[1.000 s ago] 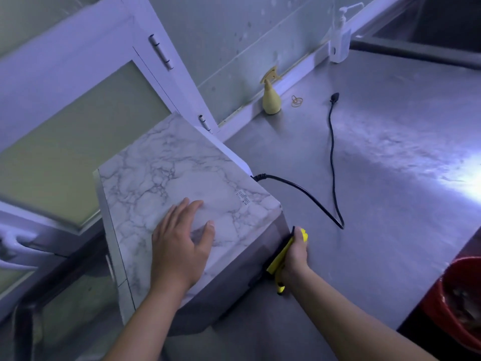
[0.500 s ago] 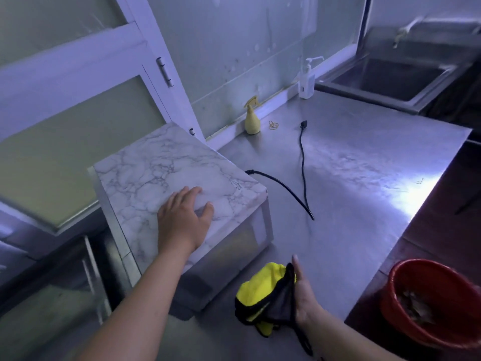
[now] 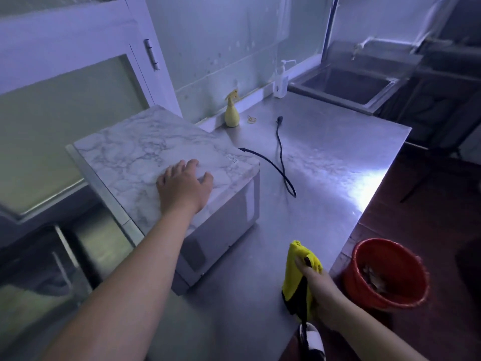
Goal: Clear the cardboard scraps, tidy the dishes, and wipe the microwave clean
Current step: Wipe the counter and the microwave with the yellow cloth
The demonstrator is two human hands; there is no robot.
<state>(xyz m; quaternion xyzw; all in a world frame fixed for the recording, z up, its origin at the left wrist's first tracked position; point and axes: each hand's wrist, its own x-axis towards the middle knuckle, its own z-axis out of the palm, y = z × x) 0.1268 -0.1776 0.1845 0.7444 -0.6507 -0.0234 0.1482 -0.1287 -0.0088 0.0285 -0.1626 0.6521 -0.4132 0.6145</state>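
A microwave (image 3: 145, 155) with a marble-patterned top stands on the steel counter (image 3: 325, 162), turned at an angle. My left hand (image 3: 183, 187) rests flat on its top near the front right corner, fingers spread. My right hand (image 3: 321, 293) grips a yellow cloth with black trim (image 3: 299, 272) above the counter's near edge, well clear of the microwave's side. The microwave's black power cord (image 3: 282, 165) lies unplugged across the counter.
A yellow spray bottle (image 3: 231, 112) and a white pump bottle (image 3: 281, 79) stand by the back wall, with a rubber band (image 3: 252, 119) between them. A steel sink (image 3: 346, 84) lies at the far right. A red bucket (image 3: 385, 272) with scraps sits on the floor.
My right hand has pulled the yellow cloth away from the microwave's side, back toward the counter's near edge. My left hand stays on the top. The view has tilted up, showing the sink.
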